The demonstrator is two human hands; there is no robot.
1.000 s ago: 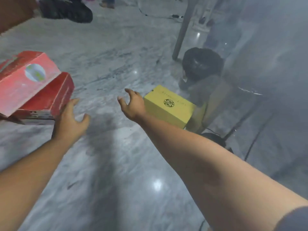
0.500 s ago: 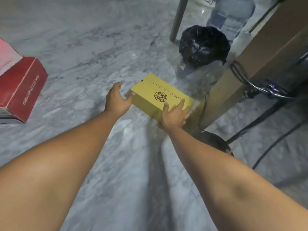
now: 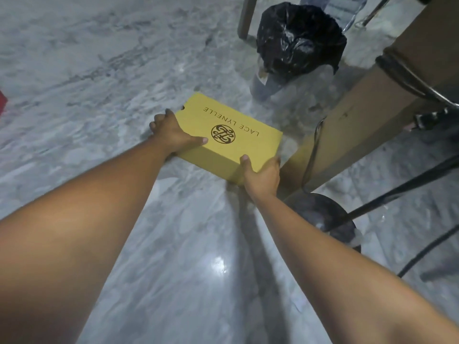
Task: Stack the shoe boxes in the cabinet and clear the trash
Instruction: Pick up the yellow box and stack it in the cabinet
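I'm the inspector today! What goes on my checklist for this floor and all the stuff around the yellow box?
Surface: glossy grey marble floor.
Job's things: yellow shoe box, lid closed; black trash bag beyond it.
Clutter: red box edge at far left.
Hands: left hand and right hand grip the shoe box's opposite ends.
Cables: black cables across the floor at right.
Surroundings: brown wooden panel beside the box.

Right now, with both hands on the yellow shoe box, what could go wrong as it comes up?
1. The right hand holds only a near corner of the yellow shoe box; it may tilt or slip.
2. A black cable loops right beside that corner and could snag.
3. The left hand has its thumb on the lid, which might shift.
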